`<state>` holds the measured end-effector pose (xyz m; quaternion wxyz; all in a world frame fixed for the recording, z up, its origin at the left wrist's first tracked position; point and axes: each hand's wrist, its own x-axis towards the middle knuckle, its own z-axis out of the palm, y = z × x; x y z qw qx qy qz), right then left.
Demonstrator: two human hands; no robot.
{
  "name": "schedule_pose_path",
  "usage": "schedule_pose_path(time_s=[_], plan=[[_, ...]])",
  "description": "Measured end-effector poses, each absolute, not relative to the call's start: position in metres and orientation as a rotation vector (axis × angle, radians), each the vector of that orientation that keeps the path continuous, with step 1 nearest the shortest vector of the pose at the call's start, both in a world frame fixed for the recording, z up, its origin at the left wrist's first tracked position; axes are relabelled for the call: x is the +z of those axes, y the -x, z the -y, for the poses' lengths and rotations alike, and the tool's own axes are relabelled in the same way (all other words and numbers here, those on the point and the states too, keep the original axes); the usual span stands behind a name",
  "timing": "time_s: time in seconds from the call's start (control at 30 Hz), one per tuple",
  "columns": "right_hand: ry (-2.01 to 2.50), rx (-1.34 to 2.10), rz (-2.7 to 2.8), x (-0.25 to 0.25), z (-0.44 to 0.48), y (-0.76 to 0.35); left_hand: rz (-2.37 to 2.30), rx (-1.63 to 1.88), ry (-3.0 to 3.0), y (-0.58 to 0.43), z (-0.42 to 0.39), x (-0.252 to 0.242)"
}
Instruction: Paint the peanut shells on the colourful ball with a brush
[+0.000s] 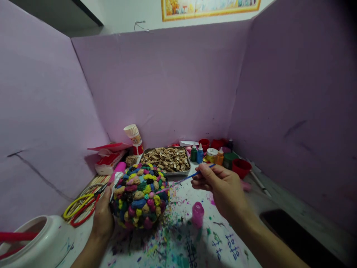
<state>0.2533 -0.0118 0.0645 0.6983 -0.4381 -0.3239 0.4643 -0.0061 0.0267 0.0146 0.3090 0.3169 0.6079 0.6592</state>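
Observation:
My left hand [104, 219] is closed on the left side of a round object [139, 197] covered in painted peanut shells of many colours, some still bare tan. White material shows at its left edge, by my fingers. Between thumb and fingers, my right hand [213, 178] pinches a thin blue paintbrush [186, 178]. The brush points left, and its pink-stained end meets the shells on the round object's right side. Below the brush, a small pink paint bottle [198, 214] stands on the paint-spattered white table [156, 257].
A metal tray [178, 173] of peanut shells lies behind. Green and blue paint bottles [199, 154], an orange bottle [220, 156] and a red cup [241, 168] stand right of it. Left are scissors [80, 208], stacked paper cups [133, 134] and a white pot [41, 245]. Purple panels [167, 82] enclose the table.

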Motion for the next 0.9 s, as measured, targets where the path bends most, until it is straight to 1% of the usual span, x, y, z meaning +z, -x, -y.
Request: schedule_pose_path(time_s=[0.13,0.33,0.43,0.53,0.67,0.8,0.9], plan=[[0.952,1.024,0.753,0.066,0.016,-0.249,-1.439,1.715,-0.856,0.013,-0.032,0.005],[0.908,0.969,0.802,0.065,0.016,-0.25,-1.478,1.74,-0.826,0.012,-0.031,0.005],[0.866,0.857,0.908,0.063,0.021,-0.249,-1.456,1.73,-0.853,0.009,-0.029,0.008],[0.854,0.655,1.119,0.063,0.031,-0.246,-1.388,1.694,-0.879,0.01,-0.03,0.006],[0.823,0.411,1.327,0.068,0.043,-0.245,-1.41,1.714,-0.887,0.012,-0.031,0.006],[0.81,0.364,1.34,0.068,0.045,-0.247,-1.331,1.665,-0.893,0.008,-0.028,0.011],[0.854,0.382,1.351,0.065,0.042,-0.248,-1.345,1.69,-0.88,0.005,-0.026,0.016]])
